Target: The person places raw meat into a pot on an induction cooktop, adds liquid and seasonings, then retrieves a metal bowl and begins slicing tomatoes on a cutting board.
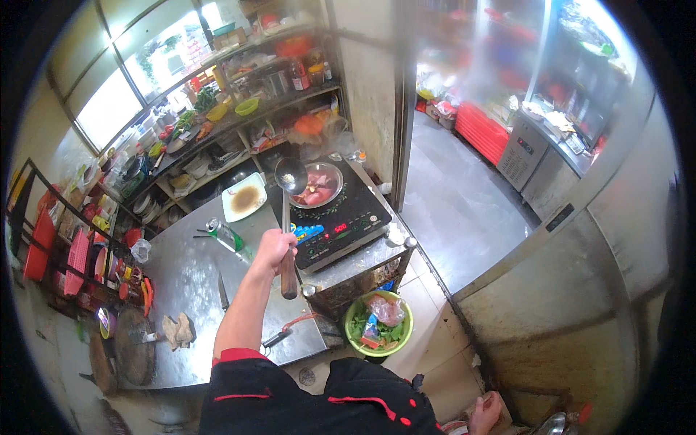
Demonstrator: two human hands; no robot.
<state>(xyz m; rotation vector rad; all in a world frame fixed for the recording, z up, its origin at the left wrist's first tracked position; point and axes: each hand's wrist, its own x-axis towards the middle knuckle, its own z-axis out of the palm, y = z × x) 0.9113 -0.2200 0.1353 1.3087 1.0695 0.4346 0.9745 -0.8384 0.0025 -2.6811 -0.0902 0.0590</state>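
My left hand (274,251) grips the wooden handle of a long metal ladle (286,212). The ladle's dark bowl overlaps the left rim of a round metal pan (338,190) from my view. Pink pieces of raw-looking meat (319,193) lie in the pan, which stands on a black induction cooker (348,217) with a lit red display. Whether the ladle touches the pan cannot be told. Down at the lower right, my right hand (485,414) has its fingers curled beside a partly hidden container; its grip is unclear.
Left of the cooker, a white dish (244,197) with brown liquid, a green can (224,235) and a knife (223,291) are on the steel table (185,261). A lime-green bin (409,331) with leaves and wrappers stands below. A doorway (462,206) opens at right.
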